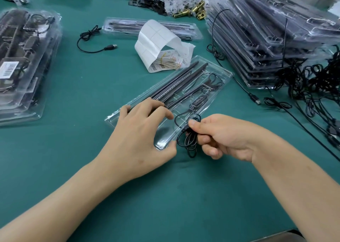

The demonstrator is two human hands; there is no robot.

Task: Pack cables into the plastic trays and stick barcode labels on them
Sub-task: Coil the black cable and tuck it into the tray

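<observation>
A clear plastic tray [219,72] lies slantwise on the green table, with black rods [185,80] and a black controller cable [200,99] in it. My left hand [141,133] rests on the tray's near end, fingers spread, thumb against the tray's corner. My right hand [220,137] pinches a coiled black cable [189,140] at the tray's near right edge. A strip of barcode labels [161,39] curls on the table just behind the tray.
A stack of packed trays [24,61] with a barcode label stands at the left. A tall stack of trays [276,32] fills the right, with a tangle of loose black cables [312,83] beside it. A single tray [128,25] and a USB cable [95,39] lie behind.
</observation>
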